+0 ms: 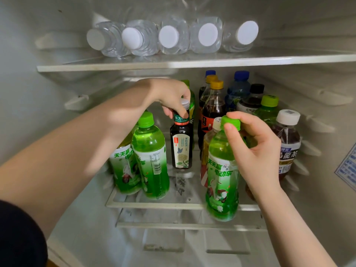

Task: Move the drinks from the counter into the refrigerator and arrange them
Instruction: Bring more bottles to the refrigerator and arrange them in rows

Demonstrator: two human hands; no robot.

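Both hands are inside the open refrigerator over its middle glass shelf (154,205). My left hand (173,97) grips the neck of a dark tea bottle (182,149) with a white cap, standing upright mid-shelf. My right hand (252,147) pinches the green cap and neck of a green tea bottle (221,180), upright at the shelf's front edge. Two more green tea bottles (150,157) stand at the left front of the shelf.
Several clear water bottles (169,37) lie on the upper shelf (192,63), caps outward. Cola bottles (212,106), a blue-capped bottle (238,87), a black-capped bottle (252,99) and an oolong tea bottle (289,143) crowd the right back. A drawer (183,243) sits below.
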